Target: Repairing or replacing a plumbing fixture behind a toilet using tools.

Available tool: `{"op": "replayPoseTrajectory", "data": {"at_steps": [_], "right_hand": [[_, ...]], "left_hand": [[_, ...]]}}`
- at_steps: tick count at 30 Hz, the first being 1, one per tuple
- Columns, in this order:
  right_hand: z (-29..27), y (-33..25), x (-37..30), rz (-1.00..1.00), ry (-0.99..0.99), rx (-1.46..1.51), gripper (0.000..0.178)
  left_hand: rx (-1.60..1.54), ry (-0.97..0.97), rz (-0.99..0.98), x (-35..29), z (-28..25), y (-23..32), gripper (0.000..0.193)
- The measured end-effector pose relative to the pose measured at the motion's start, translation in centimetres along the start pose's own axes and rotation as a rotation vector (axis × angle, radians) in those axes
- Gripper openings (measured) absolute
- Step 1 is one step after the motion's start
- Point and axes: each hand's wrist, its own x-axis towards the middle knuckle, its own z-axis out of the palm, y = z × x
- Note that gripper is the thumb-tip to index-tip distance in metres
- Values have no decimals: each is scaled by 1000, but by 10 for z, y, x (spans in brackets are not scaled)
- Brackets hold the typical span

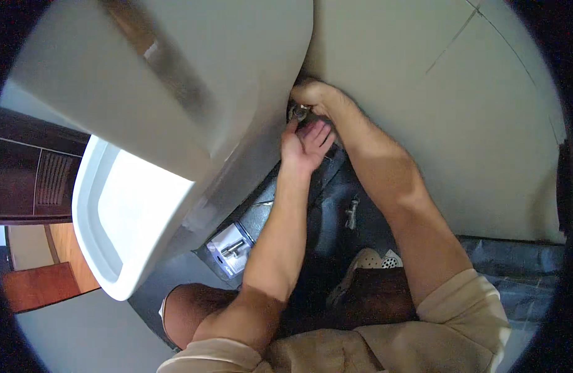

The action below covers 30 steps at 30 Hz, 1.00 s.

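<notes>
Low behind the white toilet [249, 112], close to the wall, is a small shiny metal valve fitting [298, 112]. My right hand [314, 94] reaches down along the wall and is bent over this fitting, its fingers closed around it and partly hidden by the hand itself. Just below, my left hand [307, 145] is turned palm up with its fingers spread. Its thumb points up at the fitting, and I cannot tell if it touches. Nothing lies in the left palm.
On the dark floor lie a loose metal valve [352, 212] and a blister pack [231, 250] holding a metal part. The beige wall [473, 124] closes off the right side. A raised white toilet seat [90, 217] juts out at left. Beneath me is a light clog [367, 258].
</notes>
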Motion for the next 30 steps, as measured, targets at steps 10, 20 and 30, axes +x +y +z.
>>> {"op": "replayPoseTrajectory", "data": {"at_steps": [10, 20, 30], "right_hand": [[-10, -21, -5, 171, -123, -213, 33], [-1, -24, -31, -128, 107, -238, 36], [-2, -21, -28, -99, 249, -434, 34]], "left_hand": [[-1034, -228, -480, 19, 35, 3, 16], [-1087, -270, -384, 48, 29, -19, 16], [-1107, -281, -286, 41, 37, -25, 16]]}}
